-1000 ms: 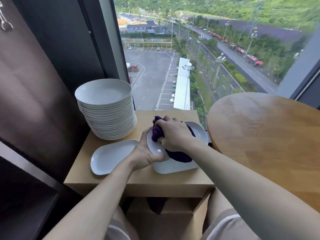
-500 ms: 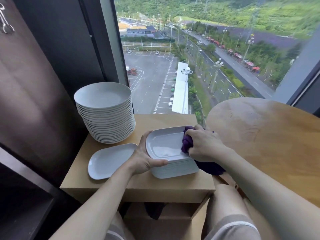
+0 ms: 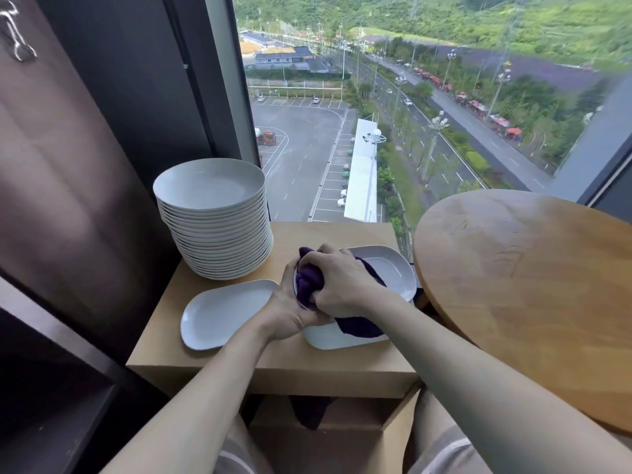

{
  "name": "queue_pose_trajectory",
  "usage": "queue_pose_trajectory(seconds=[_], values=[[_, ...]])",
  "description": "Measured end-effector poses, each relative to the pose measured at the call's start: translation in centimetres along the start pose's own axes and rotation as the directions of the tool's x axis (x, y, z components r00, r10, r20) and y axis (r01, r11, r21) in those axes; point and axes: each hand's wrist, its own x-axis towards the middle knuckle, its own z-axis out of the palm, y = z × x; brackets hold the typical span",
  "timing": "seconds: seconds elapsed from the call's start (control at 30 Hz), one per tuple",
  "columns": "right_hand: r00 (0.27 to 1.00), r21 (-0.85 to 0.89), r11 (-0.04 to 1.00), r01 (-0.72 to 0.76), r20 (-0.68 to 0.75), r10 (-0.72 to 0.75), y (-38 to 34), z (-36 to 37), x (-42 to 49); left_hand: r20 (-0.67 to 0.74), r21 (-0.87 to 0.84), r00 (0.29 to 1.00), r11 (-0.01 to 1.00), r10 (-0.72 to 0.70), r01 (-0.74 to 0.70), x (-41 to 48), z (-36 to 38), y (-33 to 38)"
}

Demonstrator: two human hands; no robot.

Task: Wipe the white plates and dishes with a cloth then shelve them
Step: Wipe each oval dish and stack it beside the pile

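- The step in hand looks like wiping: one dish is being rubbed with the cloth, and it is not shelved yet.
- Next, I think the rest of this dish needs rubbing, mostly the far end that is bare. Then it has to be lifted with a firm hold, because it is smooth and could slip.
- One round table (image 3: 530, 302) is on the right, with nothing on the part we can see.
- One small wooden table (image 3: 273, 371) holds all the plates and dishes.
- One dark shelf (image 3: 58, 381) is low on the left. It may be where the dishes go.
- One tall stack of round plates (image 3: 213, 220) stands at the back left. There are about twenty, but the rims are too close to count for sure.
- One pile of dishes (image 3: 338, 339) is near the front. I cannot count them.
- The top dish (image 3: 388, 271) lies on that pile, under both hands.
- One single dish (image 3: 222, 313) lies flat just to the left of the pile.
- The right hand (image 3: 342, 283) is curled tight around the bunched cloth, pressing it down.
- The left hand (image 3: 290, 314) grips the top dish's near left edge.
- One purple cloth (image 3: 309, 283) covers the near end of the top dish.
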Motion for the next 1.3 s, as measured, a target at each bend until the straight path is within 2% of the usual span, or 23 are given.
queue_pose_trajectory(seconds=[0.1,0.43,0.7,0.87,1.1,1.3], values=[[0.999,0.027,1.000,0.007,-0.043,-0.006,0.5,0.3,0.0,0.009,-0.022,1.000,1.000,0.008,-0.007,0.1,0.1,0.0],[0.999,-0.084,0.996,-0.016,-0.040,0.013,1.1,0.2,-0.3,0.024,-0.042,1.000,0.999,-0.013,0.014,-0.3,0.3,0.8],[0.961,-0.190,0.942,-0.276,-0.076,0.267,5.9,-3.8,-1.6,-0.026,0.041,0.995,0.995,-0.094,0.095,-0.4,-0.1,0.5],[0.940,-0.230,0.912,-0.340,-0.078,0.331,6.5,-3.7,-3.0,-0.033,0.073,0.995,0.992,-0.097,0.099,-0.5,-0.1,0.6],[0.947,-0.239,0.917,-0.319,-0.044,0.318,5.6,-2.9,-3.1,-0.035,0.063,0.997,0.995,-0.075,0.077,-0.1,-0.3,0.1],[0.978,-0.233,0.951,-0.205,-0.002,0.211,3.6,-1.8,-2.5,-0.033,0.064,0.998,0.996,-0.054,0.056,-0.1,-0.2,0.4]])
